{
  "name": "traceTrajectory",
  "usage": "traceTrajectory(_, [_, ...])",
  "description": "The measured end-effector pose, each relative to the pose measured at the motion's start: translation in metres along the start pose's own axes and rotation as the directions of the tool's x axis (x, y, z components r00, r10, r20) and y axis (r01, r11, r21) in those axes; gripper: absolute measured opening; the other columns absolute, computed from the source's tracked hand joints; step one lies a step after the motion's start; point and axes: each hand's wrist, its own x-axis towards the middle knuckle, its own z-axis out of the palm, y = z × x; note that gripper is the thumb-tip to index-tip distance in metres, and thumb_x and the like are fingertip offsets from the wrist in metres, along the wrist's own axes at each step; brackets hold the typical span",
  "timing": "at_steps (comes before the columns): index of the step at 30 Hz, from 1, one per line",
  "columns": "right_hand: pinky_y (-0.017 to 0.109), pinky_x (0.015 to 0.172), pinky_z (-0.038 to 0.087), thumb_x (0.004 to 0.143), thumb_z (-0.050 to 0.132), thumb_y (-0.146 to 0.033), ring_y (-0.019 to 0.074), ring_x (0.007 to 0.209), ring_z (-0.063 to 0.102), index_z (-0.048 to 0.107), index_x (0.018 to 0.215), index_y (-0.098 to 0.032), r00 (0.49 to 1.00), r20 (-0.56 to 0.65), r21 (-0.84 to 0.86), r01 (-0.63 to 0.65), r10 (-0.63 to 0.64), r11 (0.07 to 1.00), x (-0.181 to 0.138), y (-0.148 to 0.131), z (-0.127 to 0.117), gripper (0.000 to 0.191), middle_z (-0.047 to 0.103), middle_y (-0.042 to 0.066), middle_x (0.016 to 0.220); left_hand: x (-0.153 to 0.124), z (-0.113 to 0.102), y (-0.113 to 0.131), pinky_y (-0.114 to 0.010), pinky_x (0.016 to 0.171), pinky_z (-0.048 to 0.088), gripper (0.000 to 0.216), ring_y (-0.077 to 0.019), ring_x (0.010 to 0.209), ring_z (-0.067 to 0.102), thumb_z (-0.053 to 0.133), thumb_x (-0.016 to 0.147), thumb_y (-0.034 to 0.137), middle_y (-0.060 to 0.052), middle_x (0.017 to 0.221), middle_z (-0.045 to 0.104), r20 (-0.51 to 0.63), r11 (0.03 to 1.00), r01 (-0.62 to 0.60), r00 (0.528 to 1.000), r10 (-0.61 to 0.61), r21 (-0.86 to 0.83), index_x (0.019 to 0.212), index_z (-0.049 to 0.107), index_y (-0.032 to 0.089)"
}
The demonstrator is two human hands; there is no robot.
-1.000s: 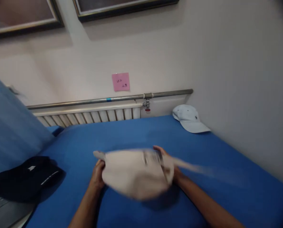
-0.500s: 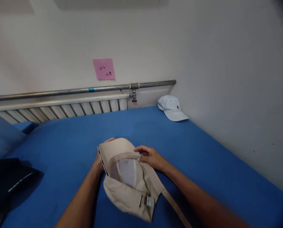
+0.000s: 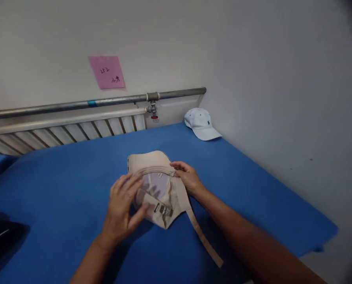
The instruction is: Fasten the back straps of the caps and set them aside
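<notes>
A beige baseball cap [image 3: 150, 161] lies with its inside turned up and its brim pointing away from me on the blue surface. Its loose strap [image 3: 203, 238] trails towards me on the right, and a metal buckle [image 3: 165, 210] shows on the near edge. Pinched in my right hand [image 3: 188, 176] is the cap's right edge, where brim and crown meet. My left hand [image 3: 124, 207] hovers over the cap's left side, fingers spread and slightly blurred; whether its fingertips touch the fabric I cannot tell.
A light blue cap [image 3: 202, 124] rests in the far corner by the wall. Part of a dark cap [image 3: 4, 236] shows at the left edge. Behind the blue-covered bed [image 3: 75, 177] run a metal pipe [image 3: 116, 101] and a white radiator [image 3: 66, 132]. A pink note [image 3: 107, 72] hangs above.
My left hand has let go of the brim's left side and come back over the cap with spread fingers. My right hand keeps its hold. The view has shifted to the right.
</notes>
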Motion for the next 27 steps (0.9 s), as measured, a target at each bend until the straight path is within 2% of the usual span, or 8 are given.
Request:
traceTrajectory(3, [0.027,0.071,0.041,0.056,0.054,-0.018,0.0145,0.078,0.054,0.067,0.089,-0.022,1.000,-0.026,0.013,0.011,-0.010,1.000,-0.003,-0.003,-0.001,0.036,0.062,-0.001,0.084,0.004,0.015,0.013,-0.054,0.112,0.022,0.055,-0.0339,0.129,0.044,0.070,0.076,0.030,-0.009,0.129,0.061,0.119,0.999,-0.004,0.993,0.009,-0.040,0.129,0.056,0.026])
traceTrajectory(7, [0.026,0.071,0.042,0.055,0.054,-0.018,0.0148,0.078,0.054,0.067,0.088,-0.021,0.999,-0.035,0.012,0.014,-0.013,1.000,-0.004,-0.005,-0.001,0.035,0.062,-0.001,0.084,0.003,0.023,0.012,-0.053,0.115,0.015,0.053,-0.0364,0.117,0.052,0.077,0.068,0.035,-0.009,0.111,0.069,0.144,0.988,0.107,0.985,-0.091,-0.108,0.119,0.067,0.027])
traceTrajectory(11, [0.028,0.072,0.043,0.055,0.052,-0.016,0.0158,0.080,0.055,0.066,0.088,-0.021,0.999,-0.036,-0.004,-0.009,0.009,1.000,0.001,-0.005,-0.003,0.036,0.063,0.000,0.086,0.003,0.010,0.009,-0.052,0.114,0.017,0.043,-0.0318,0.101,0.057,0.076,0.067,0.036,-0.008,0.093,0.070,0.178,0.995,0.058,0.983,-0.043,-0.081,0.109,0.071,0.026])
traceTrajectory(16, [0.029,0.075,0.044,0.055,0.051,-0.014,0.0164,0.084,0.057,0.066,0.088,-0.021,0.999,-0.032,-0.038,-0.042,0.041,0.998,0.005,-0.004,-0.004,0.037,0.064,0.001,0.088,0.006,-0.009,0.003,-0.048,0.114,0.018,0.023,-0.0259,0.092,0.059,0.072,0.070,0.028,-0.003,0.083,0.069,0.307,0.969,0.115,0.951,-0.043,-0.220,0.093,0.074,0.028])
traceTrajectory(19, [0.029,0.077,0.044,0.056,0.051,-0.014,0.0157,0.083,0.057,0.066,0.088,-0.021,0.999,-0.025,-0.074,-0.036,0.034,0.997,0.004,-0.006,-0.005,0.036,0.065,0.000,0.086,0.006,-0.014,-0.005,-0.045,0.113,0.023,0.013,-0.0232,0.084,0.061,0.070,0.073,0.024,-0.001,0.078,0.070,0.341,0.907,0.208,0.937,-0.077,-0.366,0.085,0.075,0.028])
traceTrajectory(23, [0.031,0.081,0.045,0.061,0.055,-0.016,0.0160,0.082,0.058,0.069,0.085,-0.020,1.000,0.023,-0.139,-0.005,0.008,0.990,-0.002,-0.016,-0.008,0.028,0.066,-0.001,0.082,0.002,-0.015,-0.019,-0.045,0.112,0.026,0.004,-0.0226,0.082,0.062,0.070,0.074,0.024,-0.002,0.077,0.069,0.289,0.769,0.349,0.931,-0.222,-0.535,0.074,0.073,0.025])
traceTrajectory(25, [0.033,0.085,0.044,0.067,0.058,-0.020,0.0167,0.085,0.058,0.070,0.086,-0.021,0.996,0.049,-0.206,0.080,-0.071,0.975,-0.005,-0.023,-0.013,0.023,0.067,0.000,0.085,-0.002,-0.013,-0.025,-0.045,0.113,0.025,0.003,-0.0223,0.083,0.062,0.070,0.074,0.025,-0.002,0.079,0.069,0.252,0.697,0.399,0.917,-0.310,-0.595,0.074,0.073,0.025])
traceTrajectory(27, [0.035,0.090,0.044,0.074,0.056,-0.024,0.0178,0.092,0.059,0.070,0.088,-0.022,0.967,0.083,-0.313,0.257,-0.243,0.915,-0.009,-0.029,-0.020,0.020,0.067,0.002,0.092,-0.005,-0.010,-0.029,-0.045,0.114,0.024,0.004,-0.0223,0.084,0.062,0.069,0.075,0.026,-0.002,0.080,0.069,0.213,0.640,0.429,0.896,-0.389,-0.637,0.075,0.073,0.025])
